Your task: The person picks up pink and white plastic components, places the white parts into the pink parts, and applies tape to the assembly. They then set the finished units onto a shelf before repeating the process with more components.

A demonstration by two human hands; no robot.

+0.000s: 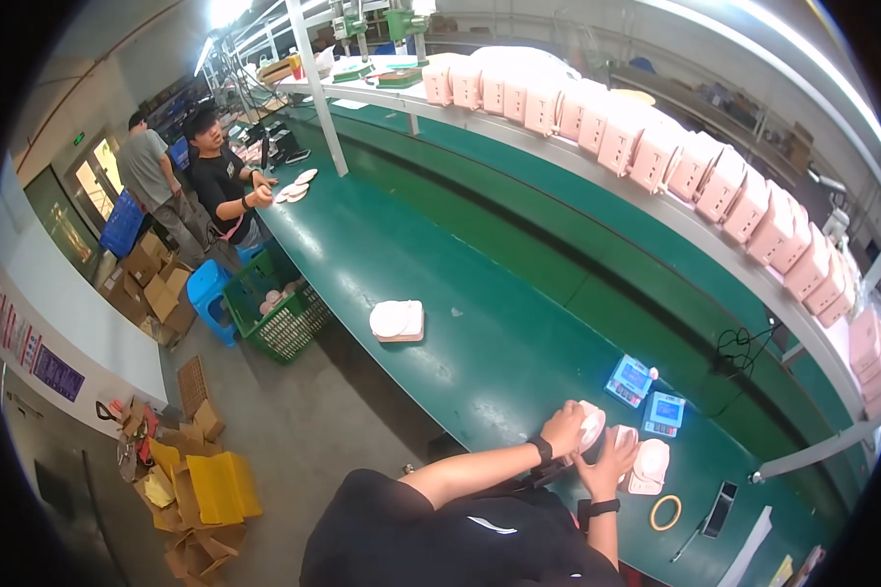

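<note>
My left hand (562, 430) is closed on a pale pink device with a round white top (591, 423), tilted up at the bench edge. Beside it, my right hand (605, 470) has its fingers round a smaller pink piece (625, 436); the grip is partly hidden by the hand. Just right of that hand lies another pink device with a round top (648, 466). Two blue meters with lit screens (631, 380) stand beyond my hands. Farther left on the bench sits one more pink device with a white disc (397, 321).
A yellow ring (666, 513) and a phone (720, 509) lie to the right. Pink boxy devices line the raised shelf (519, 127). A co-worker (223, 176) handles pale discs at the far end. A green crate (280, 318), a blue stool (208, 293) and cartons (206, 489) stand on the floor.
</note>
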